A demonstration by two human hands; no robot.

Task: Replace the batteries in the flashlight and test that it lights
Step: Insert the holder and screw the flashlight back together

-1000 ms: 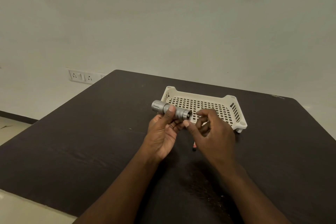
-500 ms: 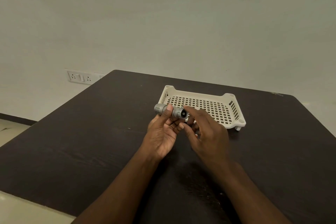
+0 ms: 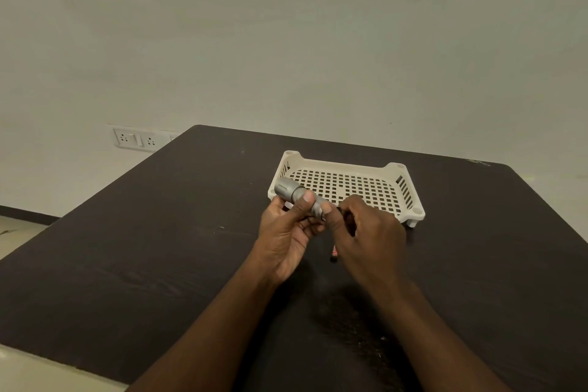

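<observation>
A grey metal flashlight [image 3: 291, 192] is held above the dark table [image 3: 159, 248], head pointing up and left. My left hand [image 3: 288, 232] grips its barrel, thumb on top. My right hand [image 3: 366, 235] is closed at the flashlight's tail end, thumb and fingers pinched there; what it pinches is hidden. A small battery with a red band [image 3: 334, 254] lies on the table under my right hand, mostly covered.
A cream perforated plastic tray [image 3: 399, 170] stands on the table just behind my hands. A wall socket plate [image 3: 136, 138] is on the wall at the left. The table's near left edge runs diagonally.
My right hand has closed in on the flashlight's tail end, covering the opening that showed a second ago. The flashlight has tilted slightly and sits a little lower.
</observation>
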